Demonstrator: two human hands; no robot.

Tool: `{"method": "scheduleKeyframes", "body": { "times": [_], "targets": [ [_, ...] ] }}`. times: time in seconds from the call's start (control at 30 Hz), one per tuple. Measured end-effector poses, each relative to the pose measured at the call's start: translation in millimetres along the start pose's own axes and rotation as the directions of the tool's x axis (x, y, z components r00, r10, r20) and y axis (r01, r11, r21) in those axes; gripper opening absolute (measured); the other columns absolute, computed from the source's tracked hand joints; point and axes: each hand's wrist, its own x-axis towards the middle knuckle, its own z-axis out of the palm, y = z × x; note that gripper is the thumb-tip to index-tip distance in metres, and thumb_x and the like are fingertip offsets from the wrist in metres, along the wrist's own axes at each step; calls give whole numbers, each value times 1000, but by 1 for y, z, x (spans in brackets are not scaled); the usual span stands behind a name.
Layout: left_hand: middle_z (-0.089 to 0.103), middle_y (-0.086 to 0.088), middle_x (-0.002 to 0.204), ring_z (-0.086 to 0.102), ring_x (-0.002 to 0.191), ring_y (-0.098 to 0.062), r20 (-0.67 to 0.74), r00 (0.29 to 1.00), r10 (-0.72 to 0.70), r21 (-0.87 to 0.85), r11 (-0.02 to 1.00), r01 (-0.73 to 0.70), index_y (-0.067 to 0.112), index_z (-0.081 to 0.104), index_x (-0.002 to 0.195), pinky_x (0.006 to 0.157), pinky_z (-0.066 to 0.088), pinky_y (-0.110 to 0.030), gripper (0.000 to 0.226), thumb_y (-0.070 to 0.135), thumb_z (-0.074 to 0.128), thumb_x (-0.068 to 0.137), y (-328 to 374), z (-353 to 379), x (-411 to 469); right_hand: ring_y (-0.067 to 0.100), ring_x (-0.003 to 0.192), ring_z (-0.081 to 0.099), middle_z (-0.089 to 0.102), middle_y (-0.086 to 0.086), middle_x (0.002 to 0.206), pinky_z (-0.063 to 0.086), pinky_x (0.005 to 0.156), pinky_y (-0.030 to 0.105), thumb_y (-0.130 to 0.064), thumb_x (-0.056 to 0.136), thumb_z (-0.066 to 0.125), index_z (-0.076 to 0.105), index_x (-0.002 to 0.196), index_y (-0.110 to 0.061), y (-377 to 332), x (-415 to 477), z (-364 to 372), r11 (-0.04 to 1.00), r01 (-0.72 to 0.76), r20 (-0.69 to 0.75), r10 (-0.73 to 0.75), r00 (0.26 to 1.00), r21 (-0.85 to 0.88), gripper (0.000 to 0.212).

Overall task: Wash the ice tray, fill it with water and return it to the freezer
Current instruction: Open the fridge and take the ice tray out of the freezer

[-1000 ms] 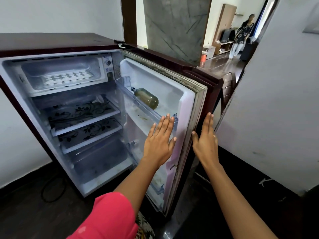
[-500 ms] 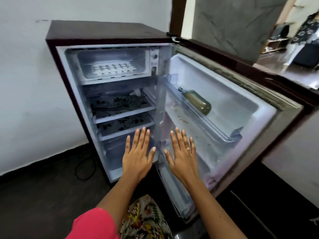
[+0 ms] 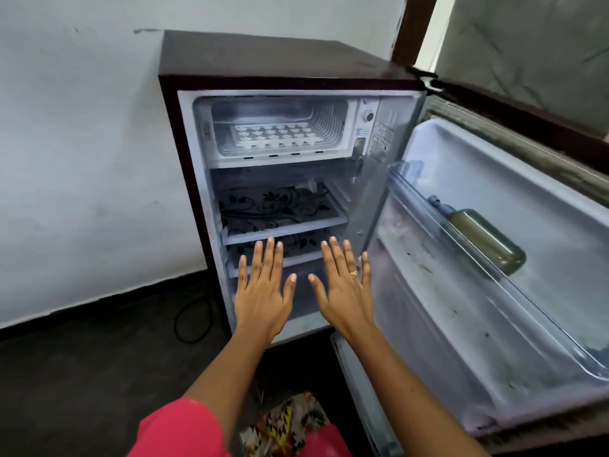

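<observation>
Standing open, a dark red fridge (image 3: 296, 61) is showing its inside, its door (image 3: 527, 179) hanging out to the right. The freezer compartment (image 3: 333, 110) is sitting at the top, two flower-patterned shelves (image 3: 280, 209) lying below it. The left hand (image 3: 262, 298) and right hand (image 3: 344, 295) are hovering side by side before the lower shelves, each grip released, fingers spread, holding nothing. A greenish bottle (image 3: 484, 242) is lying in the door rack (image 3: 543, 328). The white ice tray (image 3: 275, 136) is resting flat inside the freezer compartment. A ring (image 3: 353, 273) is sitting on the right hand.
</observation>
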Motion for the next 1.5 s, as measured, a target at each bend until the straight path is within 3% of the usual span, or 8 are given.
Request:
{"method": "scheduleKeyframes", "body": {
  "times": [0.17,0.43,0.53,0.73,1.0,1.1,1.23,1.5],
  "targets": [
    [26,-7,153,15,143,-20,1,999,-32,1,999,32,9,29,146,114,-7,-33,63,46,21,96,-16,11,49,24,141,24,33,5,151,-9,113,41,-47,91,27,34,144,-15,-3,59,19,1000,30,-13,-30,999,3,63],
    [5,-2,156,-6,143,-14,-57,989,-133,-28,991,132,16,2,147,112,-20,-28,66,50,9,91,-42,40,152,30,136,37,44,7,144,-1,112,43,-45,90,31,45,138,-15,4,176,56,996,84,-86,-86,993,-27,58],
    [1,-1,158,-8,143,-12,-76,987,-144,-85,987,137,17,-6,146,113,-16,-31,69,51,1,86,-52,43,196,32,138,32,40,8,147,-2,111,44,-47,91,30,44,139,-17,9,225,65,994,106,-114,-107,988,-16,58],
    [-3,-3,159,-5,146,-17,-112,976,-186,-104,979,174,18,-8,149,114,-11,-32,67,45,25,98,-75,40,277,32,145,8,19,7,156,0,114,49,-56,88,21,26,147,-25,19,314,73,993,83,-115,-73,991,89,67],
    [-2,-9,159,-1,146,-25,2,921,-390,-234,895,379,13,-7,149,115,-1,-42,98,61,48,85,-100,44,353,34,144,-13,-11,15,157,-8,115,48,-78,69,47,-2,150,-23,26,392,89,975,-92,96,74,993,202,110],
    [3,-13,158,5,145,-29,59,898,-435,-344,836,428,10,-3,150,116,7,-42,105,65,52,79,-106,47,363,36,144,-8,-7,20,156,-1,117,48,-79,59,53,-1,150,-18,34,402,95,933,-173,146,132,980,316,122],
    [21,-18,154,19,140,-34,61,916,-397,-240,885,400,7,5,149,114,13,-43,92,57,49,87,-109,49,368,31,144,8,9,17,156,11,117,47,-73,62,64,1,149,-19,35,410,94,884,-244,176,187,966,400,120],
    [14,-15,156,15,143,-30,92,929,-358,-462,812,358,10,6,150,115,18,-44,83,39,56,90,-116,53,360,28,139,24,25,11,151,25,113,45,-58,57,79,17,147,-19,34,399,85,767,-254,126,223,967,589,115]
  ]
}}
